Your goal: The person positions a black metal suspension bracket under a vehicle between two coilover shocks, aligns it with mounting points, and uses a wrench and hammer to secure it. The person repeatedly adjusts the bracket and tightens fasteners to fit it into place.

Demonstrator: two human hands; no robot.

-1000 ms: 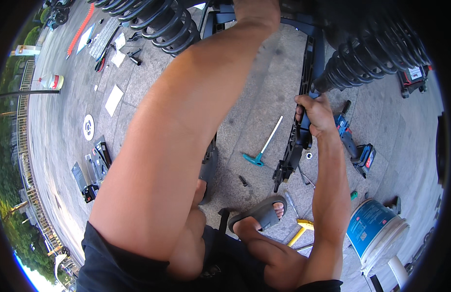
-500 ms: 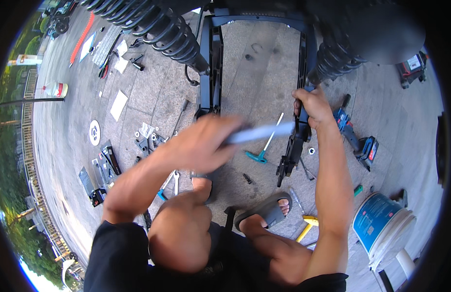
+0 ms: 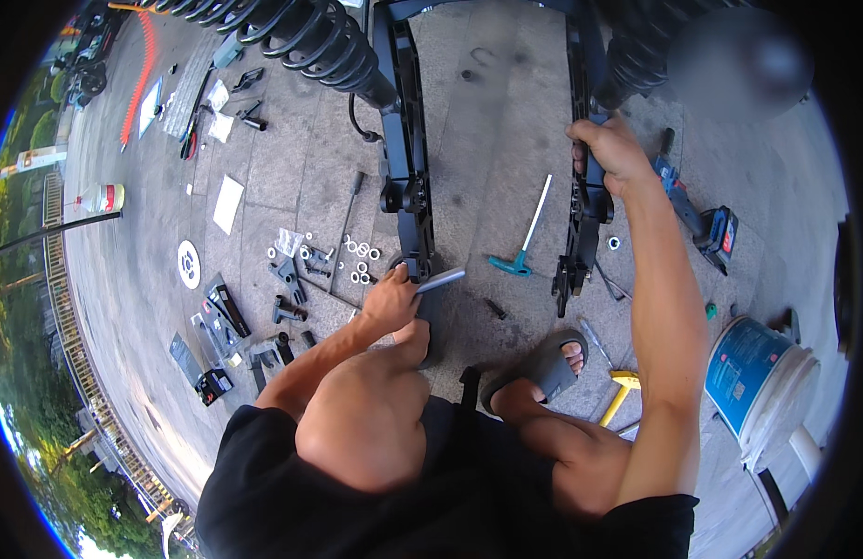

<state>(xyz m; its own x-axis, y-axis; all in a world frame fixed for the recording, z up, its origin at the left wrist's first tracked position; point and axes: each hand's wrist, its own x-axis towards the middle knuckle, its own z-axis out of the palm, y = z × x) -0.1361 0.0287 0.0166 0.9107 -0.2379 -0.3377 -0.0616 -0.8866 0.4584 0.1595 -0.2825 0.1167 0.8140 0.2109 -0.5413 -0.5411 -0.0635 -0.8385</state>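
My left hand [image 3: 391,300] is closed around a silver metal rod [image 3: 441,281], whose free end points right. It is at the near end of the left black frame arm [image 3: 413,200]; whether the rod touches the arm there I cannot tell. My right hand [image 3: 613,154] is wrapped round the right frame arm [image 3: 579,205], just below the lower end of a black coil spring [image 3: 634,70]. Another black coil spring [image 3: 306,51] slants down to the left arm. A teal T-handle wrench [image 3: 513,265] lies on the paving between the two arms.
White rings [image 3: 363,250], brackets and bolts lie left of the left arm. A cordless power tool [image 3: 702,219] rests right of my right forearm. Near my sandalled foot is a yellow-headed hammer [image 3: 621,391]. A blue and white bucket [image 3: 758,382] stands at the right.
My left hand has come down with the silver rod, from beside the middle of the frame to the left arm's near end. My right hand keeps its hold; the whole view has shifted slightly.
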